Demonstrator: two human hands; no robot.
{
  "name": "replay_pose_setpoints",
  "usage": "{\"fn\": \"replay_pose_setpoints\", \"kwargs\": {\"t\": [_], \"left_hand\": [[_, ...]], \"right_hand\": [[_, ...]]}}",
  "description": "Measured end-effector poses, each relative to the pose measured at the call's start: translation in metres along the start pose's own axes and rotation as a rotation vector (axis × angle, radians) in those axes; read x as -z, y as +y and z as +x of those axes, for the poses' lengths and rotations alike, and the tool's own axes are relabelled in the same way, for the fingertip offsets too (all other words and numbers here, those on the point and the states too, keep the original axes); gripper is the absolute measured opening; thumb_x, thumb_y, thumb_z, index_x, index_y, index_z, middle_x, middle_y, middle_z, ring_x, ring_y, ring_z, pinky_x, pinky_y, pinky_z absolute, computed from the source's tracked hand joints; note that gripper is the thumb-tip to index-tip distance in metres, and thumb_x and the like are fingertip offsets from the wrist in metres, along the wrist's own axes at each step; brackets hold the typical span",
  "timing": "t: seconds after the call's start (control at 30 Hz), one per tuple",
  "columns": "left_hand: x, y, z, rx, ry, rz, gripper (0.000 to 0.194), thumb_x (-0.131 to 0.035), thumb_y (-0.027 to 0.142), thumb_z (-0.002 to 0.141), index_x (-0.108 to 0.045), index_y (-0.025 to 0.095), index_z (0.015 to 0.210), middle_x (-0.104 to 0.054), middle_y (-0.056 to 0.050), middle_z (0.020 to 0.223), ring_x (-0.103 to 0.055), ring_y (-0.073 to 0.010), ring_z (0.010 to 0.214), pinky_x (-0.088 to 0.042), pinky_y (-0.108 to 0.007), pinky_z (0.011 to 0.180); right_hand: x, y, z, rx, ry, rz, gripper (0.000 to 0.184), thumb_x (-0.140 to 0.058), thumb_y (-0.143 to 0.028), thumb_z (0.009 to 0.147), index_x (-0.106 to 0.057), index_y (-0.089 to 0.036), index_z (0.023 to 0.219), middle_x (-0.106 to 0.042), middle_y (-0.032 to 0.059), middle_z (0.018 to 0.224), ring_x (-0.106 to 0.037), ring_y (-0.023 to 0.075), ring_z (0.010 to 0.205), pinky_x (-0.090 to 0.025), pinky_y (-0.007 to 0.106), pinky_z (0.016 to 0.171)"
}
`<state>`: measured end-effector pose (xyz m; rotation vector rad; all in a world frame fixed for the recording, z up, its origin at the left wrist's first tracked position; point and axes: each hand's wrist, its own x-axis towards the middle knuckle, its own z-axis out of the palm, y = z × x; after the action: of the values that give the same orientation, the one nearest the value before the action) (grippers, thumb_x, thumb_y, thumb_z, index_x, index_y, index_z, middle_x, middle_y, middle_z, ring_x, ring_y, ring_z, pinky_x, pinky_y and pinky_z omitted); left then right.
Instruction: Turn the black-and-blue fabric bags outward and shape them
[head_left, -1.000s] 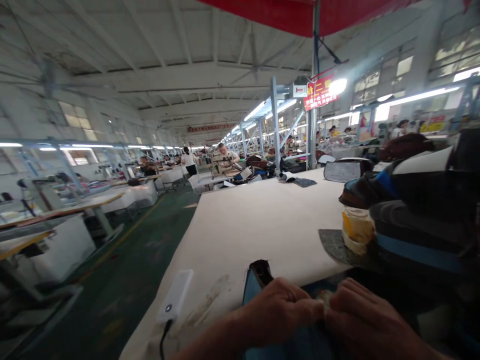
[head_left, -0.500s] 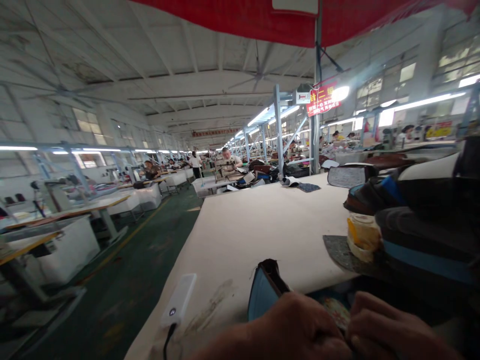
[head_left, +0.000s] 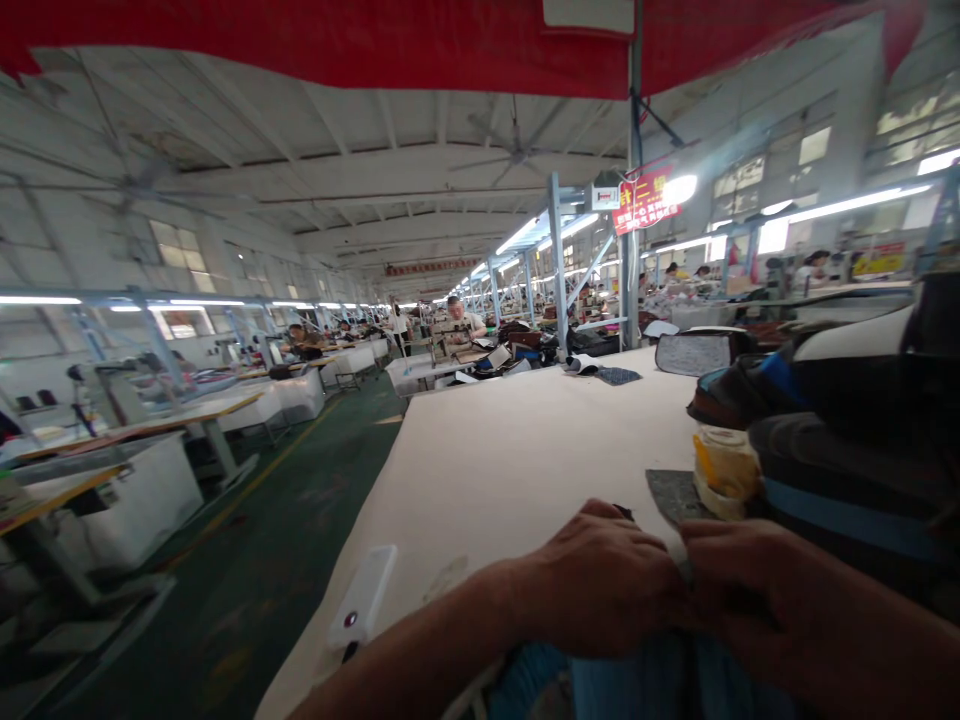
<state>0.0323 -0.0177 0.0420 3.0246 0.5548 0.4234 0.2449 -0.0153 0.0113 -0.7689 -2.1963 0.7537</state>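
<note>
My left hand [head_left: 607, 580] is bent over at the near edge of the table, its fingers closed and its knuckles up. My right hand [head_left: 757, 585] is pinched shut right beside it, so that the fingertips of both nearly meet. Between and below them hangs a blue fabric piece [head_left: 630, 685], gripped by both hands as far as I can see. A small dark tip shows just above my left knuckles. Most of the piece is hidden by the hands and the lower frame edge.
A pale-covered table [head_left: 487, 460] stretches ahead. On its right are a yellow-and-white roll [head_left: 724, 470], a grey fabric scrap [head_left: 667, 495] and stacked dark and blue pieces [head_left: 840, 490]. A white power strip [head_left: 367, 590] lies at the left edge. The green aisle [head_left: 277, 540] runs alongside.
Both hands have come up and forward over the table edge. The blue piece with dark edging that stood left of them no longer shows there; blue fabric now hangs beneath the hands.
</note>
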Motion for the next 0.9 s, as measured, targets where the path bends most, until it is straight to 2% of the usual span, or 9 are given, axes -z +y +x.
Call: {"fn": "replay_pose_setpoints", "kwargs": {"t": [0.07, 0.13, 0.23, 0.3, 0.4, 0.5, 0.6, 0.7, 0.9], "left_hand": [[0.005, -0.009, -0.015, 0.023, 0.056, -0.146, 0.024, -0.048, 0.031, 0.099, -0.063, 0.015, 0.090, -0.070, -0.004, 0.089, -0.065, -0.0149, 0.093, -0.039, -0.027, 0.092], [0.004, -0.016, -0.035, 0.101, 0.096, -0.274, 0.027, -0.047, 0.033, 0.099, -0.062, 0.015, 0.087, -0.069, -0.005, 0.086, -0.063, -0.0143, 0.086, -0.041, -0.027, 0.091], [-0.002, -0.019, -0.068, 0.264, 0.109, -0.432, 0.036, -0.043, 0.041, 0.099, -0.062, 0.015, 0.082, -0.066, -0.007, 0.080, -0.060, -0.0156, 0.077, -0.044, -0.028, 0.083], [-0.001, -0.015, -0.085, 0.351, 0.086, -0.484, 0.037, -0.044, 0.043, 0.098, -0.062, 0.015, 0.082, -0.065, -0.007, 0.080, -0.060, -0.0162, 0.078, -0.045, -0.029, 0.083], [0.008, -0.006, -0.100, 0.444, 0.017, -0.504, 0.032, -0.049, 0.040, 0.096, -0.064, 0.016, 0.082, -0.067, -0.006, 0.084, -0.061, -0.0170, 0.082, -0.042, -0.031, 0.091], [0.018, 0.005, -0.101, 0.592, -0.035, -0.550, 0.029, -0.055, 0.041, 0.091, -0.069, 0.017, 0.088, -0.068, -0.004, 0.087, -0.060, -0.0164, 0.082, -0.043, -0.028, 0.086], [0.015, 0.016, -0.092, 0.762, 0.000, -0.586, 0.028, -0.068, 0.044, 0.082, -0.071, 0.020, 0.096, -0.065, 0.001, 0.086, -0.056, -0.0138, 0.078, -0.041, -0.022, 0.071], [0.001, 0.025, -0.077, 0.820, 0.055, -0.671, 0.034, -0.080, 0.046, 0.068, -0.067, 0.017, 0.081, -0.054, 0.006, 0.072, -0.047, -0.0101, 0.068, -0.031, -0.020, 0.056], [-0.013, 0.035, -0.056, 0.842, 0.105, -0.904, 0.025, -0.080, 0.016, 0.061, -0.055, 0.014, 0.063, -0.038, 0.008, 0.059, -0.034, -0.0057, 0.059, -0.021, -0.020, 0.048]], "right_hand": [[0.001, -0.006, 0.015, -0.069, -0.172, 0.097, 0.017, -0.061, -0.011, 0.075, -0.051, -0.018, 0.063, -0.054, -0.0017, 0.070, -0.048, 0.0129, 0.067, -0.038, 0.026, 0.061], [-0.001, -0.005, 0.024, -0.084, -0.299, 0.276, 0.013, -0.061, -0.026, 0.085, -0.060, -0.018, 0.075, -0.057, 0.0005, 0.081, -0.051, 0.0156, 0.078, -0.041, 0.028, 0.071], [-0.013, 0.007, 0.029, -0.081, -0.433, 0.505, 0.035, -0.052, -0.049, 0.094, -0.066, -0.017, 0.101, -0.060, 0.0050, 0.098, -0.054, 0.0215, 0.095, -0.043, 0.034, 0.084], [-0.025, 0.014, 0.031, -0.024, -0.467, 0.558, 0.038, -0.051, -0.051, 0.095, -0.065, -0.018, 0.108, -0.061, 0.0071, 0.105, -0.054, 0.0241, 0.102, -0.043, 0.037, 0.089], [-0.041, 0.016, 0.036, 0.194, -0.442, 0.561, 0.023, -0.059, -0.038, 0.093, -0.062, -0.020, 0.107, -0.060, 0.0084, 0.114, -0.055, 0.0238, 0.109, -0.041, 0.038, 0.097], [-0.050, 0.011, 0.039, 0.307, -0.410, 0.550, 0.017, -0.066, -0.031, 0.089, -0.059, -0.021, 0.100, -0.060, 0.0076, 0.110, -0.058, 0.0213, 0.103, -0.044, 0.036, 0.091], [-0.055, 0.009, 0.035, 0.236, -0.374, 0.488, 0.019, -0.069, -0.032, 0.087, -0.055, -0.020, 0.091, -0.059, 0.0068, 0.103, -0.057, 0.0202, 0.096, -0.045, 0.033, 0.083], [-0.054, 0.008, 0.027, 0.176, -0.366, 0.426, 0.020, -0.068, -0.034, 0.088, -0.053, -0.020, 0.087, -0.057, 0.0053, 0.099, -0.054, 0.0189, 0.092, -0.043, 0.031, 0.082], [-0.033, -0.001, 0.017, 0.056, -0.456, 0.382, 0.018, -0.065, -0.035, 0.090, -0.054, -0.021, 0.090, -0.058, 0.0039, 0.103, -0.054, 0.0187, 0.097, -0.042, 0.031, 0.086]]}}
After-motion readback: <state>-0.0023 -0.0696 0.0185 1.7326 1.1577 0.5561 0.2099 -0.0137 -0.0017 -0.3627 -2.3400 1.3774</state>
